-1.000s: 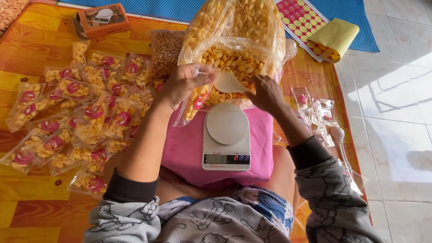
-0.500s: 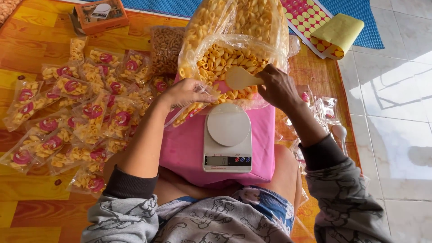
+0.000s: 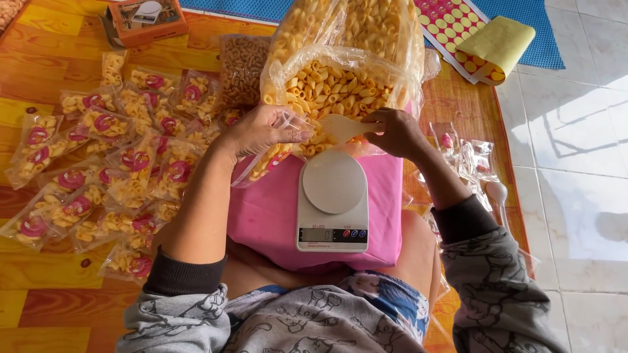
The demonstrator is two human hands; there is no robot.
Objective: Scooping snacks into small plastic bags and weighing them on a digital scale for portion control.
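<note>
In the middle of the frame, the left hand pinches a small clear bag by its top edge. The fingers are closed on the thin plastic, and a few orange snack curls sit inside it. The little bag hangs just above and to the left of the scale.

The right hand is closed around the handle of a pale scoop. The scoop's round end points left toward the small bag and sits at the mouth of the big bag. The big bag is clear, wide open and full of orange curly snacks. It fills the upper middle of the frame.

The white scale rests on a pink cushion on the person's lap. Its round plate is bare.

On the left, many filled packets with round red stickers lie in a pile on the wooden floor. An orange box sits in the upper left. A sticker sheet lies in the upper right. Empty clear bags lie at the right, just past the right arm.
</note>
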